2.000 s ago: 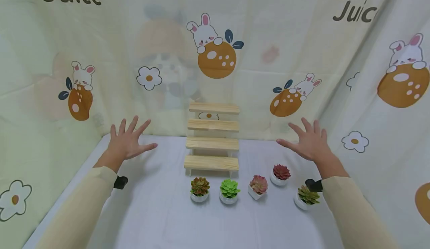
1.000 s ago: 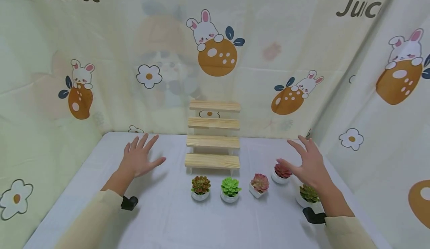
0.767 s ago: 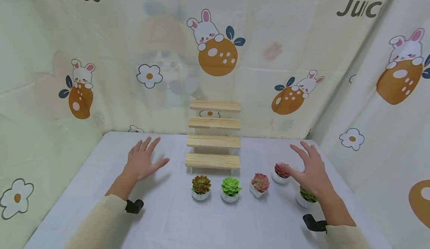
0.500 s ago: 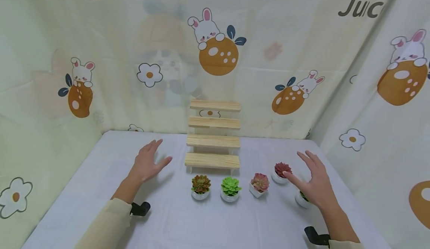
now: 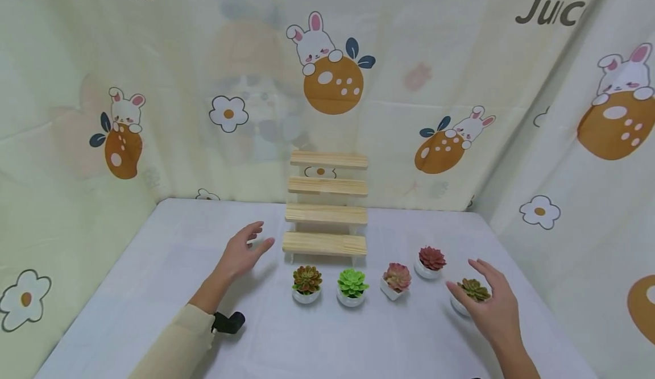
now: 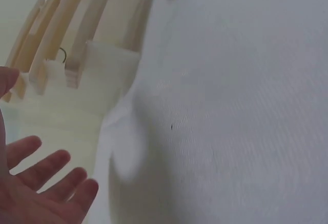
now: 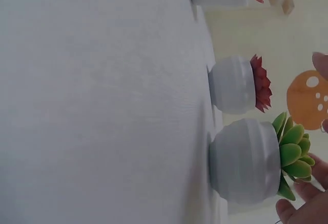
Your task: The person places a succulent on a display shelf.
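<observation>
My right hand (image 5: 493,308) is spread around the olive-green potted succulent (image 5: 474,290), thumb on its near left and fingers on its far right. In the right wrist view the fingertips (image 7: 302,196) are close by the green leaves (image 7: 294,152); whether they touch cannot be told. Beside it stands a dark red succulent (image 5: 432,258) in a round white pot. My left hand (image 5: 245,251) hovers over the table, fingers relaxed and holding nothing, left of the wooden tiered stand (image 5: 324,244). The left wrist view shows its fingers (image 6: 48,170) apart below the stand's steps (image 6: 77,55).
In front of the stand sit a brown-green succulent (image 5: 307,280), a bright green succulent (image 5: 352,283) and a pink succulent (image 5: 396,278) in a square pot. A white cloth covers the table (image 5: 307,345). Printed curtains (image 5: 389,112) enclose the back and sides.
My right hand has come down and back toward the olive-green succulent. The left hand has lowered and shifted right, nearer the stand, its fingers drawn closer together. The pots stay put.
</observation>
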The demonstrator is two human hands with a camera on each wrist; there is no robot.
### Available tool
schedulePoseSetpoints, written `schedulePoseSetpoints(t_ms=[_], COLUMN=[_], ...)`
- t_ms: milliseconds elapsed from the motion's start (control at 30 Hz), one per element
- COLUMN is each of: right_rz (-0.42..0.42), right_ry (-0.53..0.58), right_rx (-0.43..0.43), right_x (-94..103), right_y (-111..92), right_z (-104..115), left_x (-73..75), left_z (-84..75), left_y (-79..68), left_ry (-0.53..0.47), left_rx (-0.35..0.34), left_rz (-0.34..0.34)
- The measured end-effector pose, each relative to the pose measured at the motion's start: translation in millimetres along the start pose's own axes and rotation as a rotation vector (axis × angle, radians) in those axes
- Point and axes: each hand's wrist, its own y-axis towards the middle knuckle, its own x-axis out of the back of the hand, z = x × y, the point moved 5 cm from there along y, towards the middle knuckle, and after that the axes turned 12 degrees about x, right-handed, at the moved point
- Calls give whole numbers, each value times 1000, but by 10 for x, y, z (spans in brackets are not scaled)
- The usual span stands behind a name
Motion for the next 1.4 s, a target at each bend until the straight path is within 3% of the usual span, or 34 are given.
schedulePoseSetpoints(t_ms=[167, 267, 400, 533, 800, 1033, 1400], right_rz=[41, 76, 108, 141, 225, 216, 228], right_ry=[5, 33, 106, 171, 197, 216, 178], right_rx=[-201, -310, -406, -478, -468, -479, -534], right_x=[-3, -8, -23, -48, -84, -102, -110], right_y=[-86, -117, -142, -172, -208, -224, -223], right_z=[-102, -149, -207, -290, -408, -433, -425], left_x=[-123, -187, -265, -326, -393, -446, -464], left_z=[-44, -93, -139, -157, -137, -122, -76], left_y=[49, 77, 114, 155, 229, 255, 272], left_ry=[-103, -221, -399, -470, -511, -559, -564], left_rx=[64, 96, 127, 139, 155, 190, 225], left_rz=[85, 154, 242, 281, 298, 364, 365])
